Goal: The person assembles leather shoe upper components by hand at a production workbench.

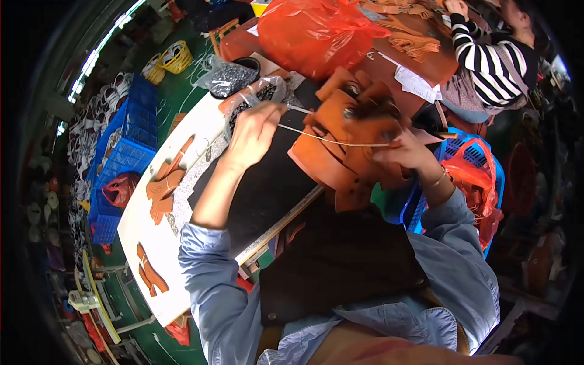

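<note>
My left hand (pixel 254 132) is closed on a thin pale cord (pixel 328 140), its fingers pinched together above the dark work mat. From there the cord stretches across a bundle of brown leather pieces (pixel 328 161) toward my right hand (pixel 409 149). That hand is closed at the bundle's right side, its fingers partly blurred and partly hidden by the leather. Straps with dark holes and round metal fittings show on the bundle, which is tilted over the mat's right part. Beside my left hand lies a clear plastic bag (pixel 277 91) of small dark pieces.
The white table (pixel 137 234) carries small brown leather bundles (pixel 163 193) at left. A red plastic bag (pixel 316 36) sits beyond. Blue crates (pixel 131 143) stand left, a blue basket (pixel 499 176) at right. Across the brown table, a person in a striped top (pixel 496 70) works.
</note>
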Tool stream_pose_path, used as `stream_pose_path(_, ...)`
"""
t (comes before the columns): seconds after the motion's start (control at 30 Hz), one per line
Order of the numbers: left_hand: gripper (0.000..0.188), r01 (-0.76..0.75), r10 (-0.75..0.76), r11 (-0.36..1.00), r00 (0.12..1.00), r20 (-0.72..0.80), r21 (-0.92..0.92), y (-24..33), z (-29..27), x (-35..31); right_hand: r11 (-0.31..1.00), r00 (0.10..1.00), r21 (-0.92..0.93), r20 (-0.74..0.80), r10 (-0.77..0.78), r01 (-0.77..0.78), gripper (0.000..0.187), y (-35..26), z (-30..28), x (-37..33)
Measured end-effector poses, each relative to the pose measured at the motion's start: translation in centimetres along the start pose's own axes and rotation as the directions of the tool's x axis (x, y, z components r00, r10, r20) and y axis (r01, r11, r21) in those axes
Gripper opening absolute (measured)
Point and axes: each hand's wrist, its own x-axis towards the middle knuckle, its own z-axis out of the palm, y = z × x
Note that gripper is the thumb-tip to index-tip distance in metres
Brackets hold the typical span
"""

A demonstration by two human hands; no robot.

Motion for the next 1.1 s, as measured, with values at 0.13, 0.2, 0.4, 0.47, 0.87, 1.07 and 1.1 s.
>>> stream_pose_path(0.13, 0.030, -0.115, 0.118, 0.987, 0.993, 0.018, -0.115, 0.0, 1.5, 0.1, 0.987, 0.986, 0.081, -0.071, 0.148, -0.142, 0.016, 0.1, -1.7, -2.5)
stream_pose_path(0.2, 0.033, 0.078, -0.052, 0.985, 0.985, 0.164, -0.153, 0.0, 0.4, -0.9, 0.997, 0.970, 0.038, -0.235, 0.067, -0.060, 0.017, 0.0, -2.2, -3.0)
stream_pose_path(0.4, 0.040, -0.373, 0.304, 0.855, 0.923, -0.235, -0.359, 6.8, 0.6, -2.9, 0.998, 0.831, -0.056, -0.555, -0.038, 0.008, 0.021, 0.8, -1.4, -1.9)
stream_pose_path(0.47, 0.041, -0.571, 0.559, 0.744, 0.816, -0.146, -0.346, 9.4, 1.9, -3.3, 0.989, 0.804, -0.114, -0.594, 0.009, -0.095, 0.017, 1.2, -1.2, -1.5)
stream_pose_path(0.87, 0.033, -0.523, 0.523, 0.843, 0.852, 0.040, 0.128, 8.4, 2.2, -2.7, 0.709, 0.834, 0.485, -0.085, -0.545, 0.512, 0.041, -0.4, -1.0, -3.6)
stream_pose_path(1.07, 0.036, -0.523, 0.534, 0.844, 0.839, 0.102, -0.116, 8.8, 4.6, -1.3, 0.815, 0.936, 0.460, -0.158, -0.314, 0.351, 0.034, -2.0, -0.9, -4.4)
stream_pose_path(1.1, 0.042, -0.520, 0.521, 0.854, 0.853, 0.028, -0.010, 8.1, 4.4, -1.9, 0.869, 0.940, 0.480, -0.337, 0.055, 0.121, 0.031, -3.6, -0.6, -5.5)
